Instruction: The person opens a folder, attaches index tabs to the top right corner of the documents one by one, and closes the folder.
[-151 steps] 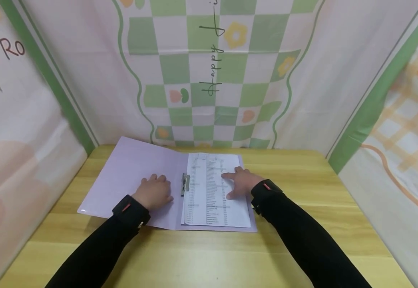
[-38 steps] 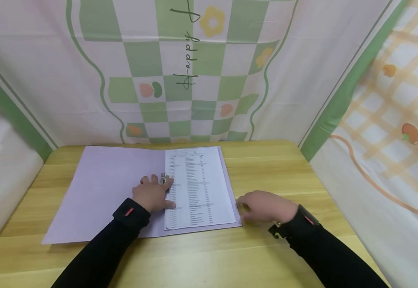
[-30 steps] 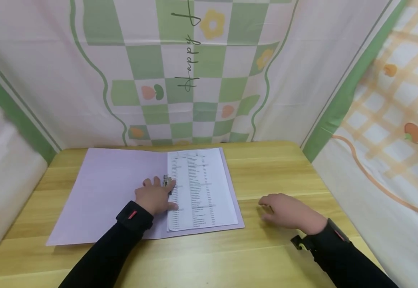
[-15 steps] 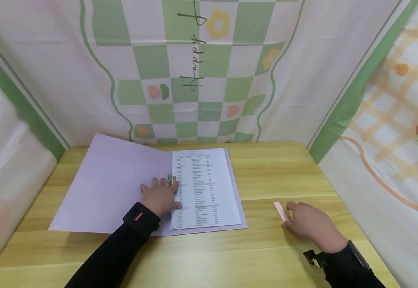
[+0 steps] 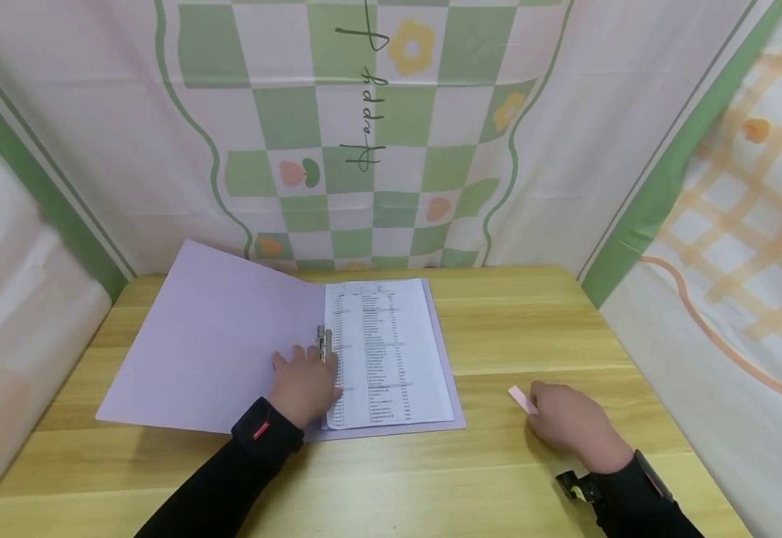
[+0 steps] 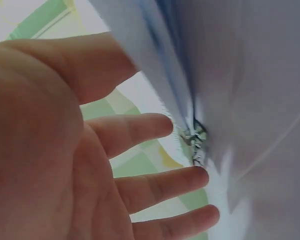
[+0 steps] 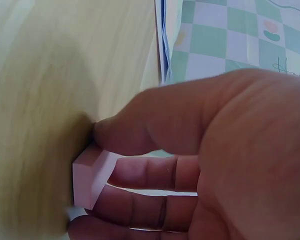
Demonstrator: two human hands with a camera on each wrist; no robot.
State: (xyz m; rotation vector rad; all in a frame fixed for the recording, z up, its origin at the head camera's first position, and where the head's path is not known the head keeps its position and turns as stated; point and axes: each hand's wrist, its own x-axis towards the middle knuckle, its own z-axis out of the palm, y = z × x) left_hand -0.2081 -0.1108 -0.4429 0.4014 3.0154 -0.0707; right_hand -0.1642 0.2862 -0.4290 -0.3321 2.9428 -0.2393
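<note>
Left hand (image 5: 305,390): fingers spread, near straight, no grip; lies across fold of open lilac folder (image 5: 223,336), thumb at edge of printed sheets (image 5: 391,359), fingertips just beside metal clip (image 5: 324,342). Folder's left cover tilted up off wooden table (image 5: 499,321). Right hand (image 5: 571,420): thumb and curled fingers pinch pink block (image 5: 521,398), to right of folder, apart from it; block's contact with table cannot be told.

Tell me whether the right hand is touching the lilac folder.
No, the right hand pinches a pink block to the right of the lilac folder, with wooden tabletop showing between them.
</note>
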